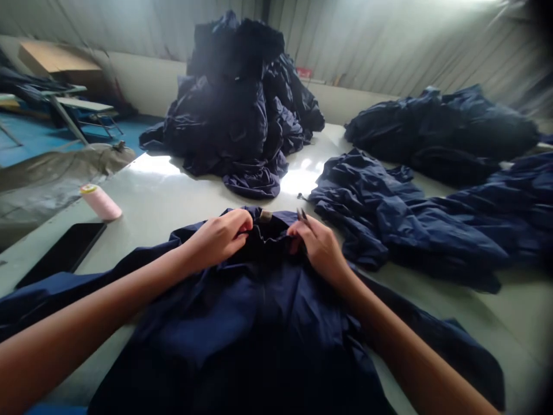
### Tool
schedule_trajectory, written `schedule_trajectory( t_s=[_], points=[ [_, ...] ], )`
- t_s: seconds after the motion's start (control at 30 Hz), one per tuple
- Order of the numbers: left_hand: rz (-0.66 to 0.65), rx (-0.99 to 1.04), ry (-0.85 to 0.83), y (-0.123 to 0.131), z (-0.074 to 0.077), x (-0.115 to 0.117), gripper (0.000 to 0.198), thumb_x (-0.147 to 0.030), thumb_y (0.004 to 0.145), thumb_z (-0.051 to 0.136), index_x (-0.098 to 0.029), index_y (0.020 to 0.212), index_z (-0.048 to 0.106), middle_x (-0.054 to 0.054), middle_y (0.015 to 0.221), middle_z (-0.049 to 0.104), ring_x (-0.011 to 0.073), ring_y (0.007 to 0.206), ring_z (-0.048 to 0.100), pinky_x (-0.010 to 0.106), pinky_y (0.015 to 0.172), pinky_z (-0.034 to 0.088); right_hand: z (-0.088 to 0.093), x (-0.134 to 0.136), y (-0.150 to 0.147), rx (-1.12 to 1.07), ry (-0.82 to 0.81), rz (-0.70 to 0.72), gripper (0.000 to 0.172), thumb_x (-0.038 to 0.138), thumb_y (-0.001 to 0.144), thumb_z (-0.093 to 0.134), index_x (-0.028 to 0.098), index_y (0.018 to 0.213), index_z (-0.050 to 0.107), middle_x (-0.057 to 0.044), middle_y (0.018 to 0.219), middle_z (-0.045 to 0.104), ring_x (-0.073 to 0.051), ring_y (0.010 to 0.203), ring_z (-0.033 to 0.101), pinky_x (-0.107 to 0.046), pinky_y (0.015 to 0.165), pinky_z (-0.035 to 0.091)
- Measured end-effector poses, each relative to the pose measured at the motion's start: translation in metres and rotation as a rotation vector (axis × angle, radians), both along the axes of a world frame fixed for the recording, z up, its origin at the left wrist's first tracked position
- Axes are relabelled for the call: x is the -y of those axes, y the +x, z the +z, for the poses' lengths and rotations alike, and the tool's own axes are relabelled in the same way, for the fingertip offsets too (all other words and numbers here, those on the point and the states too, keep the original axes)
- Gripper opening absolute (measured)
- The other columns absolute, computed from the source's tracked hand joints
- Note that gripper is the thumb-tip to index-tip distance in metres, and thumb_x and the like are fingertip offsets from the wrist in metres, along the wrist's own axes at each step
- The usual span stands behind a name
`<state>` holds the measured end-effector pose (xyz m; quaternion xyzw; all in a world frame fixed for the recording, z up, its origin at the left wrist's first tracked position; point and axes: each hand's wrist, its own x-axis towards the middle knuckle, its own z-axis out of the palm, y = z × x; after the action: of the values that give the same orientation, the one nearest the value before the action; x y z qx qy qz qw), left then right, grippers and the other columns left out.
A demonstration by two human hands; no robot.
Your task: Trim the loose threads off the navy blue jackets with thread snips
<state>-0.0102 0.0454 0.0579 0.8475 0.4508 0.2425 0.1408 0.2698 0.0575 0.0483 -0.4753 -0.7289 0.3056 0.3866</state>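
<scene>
A dark blue jacket point(259, 323) lies spread in front of me, its sleeves out to both sides and its neck opening away from me. My left hand point(224, 233) pinches the left side of the collar. On the other side of the opening, my right hand point(317, 245) grips the collar's right edge between thumb and finger. Dark pointed tips, which look like thread snips point(302, 217), stick up out of that same hand; the rest of them is hidden. A small pale label point(265, 214) shows inside the back of the neck.
A tall heap of dark garments point(224, 104) stands at the back of the table point(142, 202). More crumpled garments point(389, 202) lie to the right. At left are a pink thread cone point(101, 203), a black phone-like slab point(64, 253) and a wrapped sack point(56, 173) beside the table.
</scene>
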Motion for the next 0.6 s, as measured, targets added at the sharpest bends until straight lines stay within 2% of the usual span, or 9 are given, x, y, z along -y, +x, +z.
schedule_trajectory(
  t_s=[0.07, 0.13, 0.23, 0.3, 0.37, 0.4, 0.5, 0.53, 0.6],
  points=[
    [-0.062, -0.004, -0.039, -0.021, 0.005, 0.035, 0.027, -0.015, 0.097, 0.060, -0.020, 0.123, 0.059, 0.003, 0.101, 0.070, 0.0179, 0.084, 0.070, 0.030, 0.077, 0.053, 0.012, 0.038, 0.018, 0.041, -0.049, 0.046, 0.036, 0.038, 0.111, 0.049, 0.020, 0.092, 0.072, -0.002, 0.070, 0.070, -0.020, 0.069, 0.067, -0.032, 0.072, 0.050],
    [-0.209, -0.089, -0.103, -0.036, 0.008, 0.061, 0.027, -0.012, 0.098, 0.058, -0.023, 0.122, 0.062, 0.002, 0.102, 0.072, 0.0182, 0.088, 0.072, 0.029, 0.077, 0.052, 0.024, 0.070, 0.029, 0.148, -0.170, 0.188, 0.036, 0.039, 0.113, 0.049, 0.020, 0.095, 0.074, 0.000, 0.066, 0.066, -0.018, 0.058, 0.062, -0.031, 0.062, 0.048],
    [-0.347, -0.154, -0.173, -0.033, 0.009, 0.064, 0.024, -0.016, 0.100, 0.057, -0.026, 0.119, 0.068, 0.003, 0.109, 0.075, 0.0209, 0.097, 0.074, 0.030, 0.083, 0.053, 0.039, 0.083, 0.023, 0.174, -0.250, 0.229, 0.035, 0.040, 0.113, 0.049, 0.020, 0.101, 0.076, 0.000, 0.064, 0.066, -0.018, 0.054, 0.062, -0.030, 0.056, 0.047],
    [-0.314, -0.127, -0.177, -0.015, 0.007, 0.042, 0.028, -0.016, 0.102, 0.052, -0.025, 0.123, 0.068, 0.006, 0.117, 0.076, 0.0235, 0.109, 0.074, 0.033, 0.096, 0.054, 0.039, 0.064, 0.005, 0.115, -0.202, 0.170, 0.036, 0.039, 0.114, 0.046, 0.020, 0.102, 0.075, 0.001, 0.062, 0.064, -0.019, 0.057, 0.064, -0.030, 0.059, 0.048],
    [-0.175, -0.196, -0.161, 0.006, -0.001, 0.011, 0.026, -0.019, 0.103, 0.051, -0.022, 0.123, 0.068, 0.010, 0.119, 0.075, 0.0279, 0.113, 0.073, 0.039, 0.100, 0.055, 0.028, 0.029, -0.016, 0.143, -0.070, 0.132, 0.035, 0.037, 0.112, 0.045, 0.020, 0.094, 0.070, -0.001, 0.068, 0.065, -0.019, 0.065, 0.064, -0.031, 0.066, 0.048],
    [-0.101, -0.228, -0.154, 0.014, -0.006, -0.005, 0.025, -0.019, 0.102, 0.051, -0.017, 0.121, 0.067, 0.014, 0.119, 0.074, 0.0323, 0.110, 0.074, 0.044, 0.098, 0.056, 0.019, 0.009, -0.025, 0.209, 0.018, 0.081, 0.036, 0.038, 0.110, 0.048, 0.021, 0.083, 0.063, -0.001, 0.070, 0.063, -0.019, 0.066, 0.061, -0.031, 0.066, 0.045],
    [0.023, -0.276, -0.149, 0.025, -0.023, -0.043, 0.032, -0.022, 0.095, 0.061, -0.010, 0.125, 0.064, 0.024, 0.125, 0.070, 0.0405, 0.104, 0.075, 0.052, 0.089, 0.059, -0.014, -0.049, -0.034, 0.272, 0.069, 0.040, 0.048, 0.041, 0.094, 0.071, 0.024, 0.062, 0.041, 0.001, 0.063, 0.052, -0.018, 0.066, 0.051, -0.032, 0.067, 0.040],
    [0.033, -0.279, -0.153, 0.024, -0.029, -0.052, 0.040, -0.023, 0.093, 0.065, -0.010, 0.130, 0.062, 0.025, 0.129, 0.068, 0.0421, 0.108, 0.075, 0.053, 0.090, 0.060, -0.024, -0.064, -0.032, 0.279, 0.068, 0.048, 0.052, 0.041, 0.090, 0.076, 0.025, 0.061, 0.037, 0.001, 0.063, 0.052, -0.018, 0.065, 0.051, -0.032, 0.067, 0.040],
    [0.029, -0.271, -0.170, 0.017, -0.040, -0.064, 0.059, -0.028, 0.089, 0.072, -0.012, 0.143, 0.055, 0.025, 0.138, 0.065, 0.0448, 0.124, 0.070, 0.055, 0.098, 0.059, -0.043, -0.081, -0.023, 0.281, 0.063, 0.095, 0.057, 0.042, 0.084, 0.082, 0.025, 0.059, 0.034, -0.003, 0.073, 0.062, -0.020, 0.073, 0.057, -0.033, 0.073, 0.045]
  ],
)
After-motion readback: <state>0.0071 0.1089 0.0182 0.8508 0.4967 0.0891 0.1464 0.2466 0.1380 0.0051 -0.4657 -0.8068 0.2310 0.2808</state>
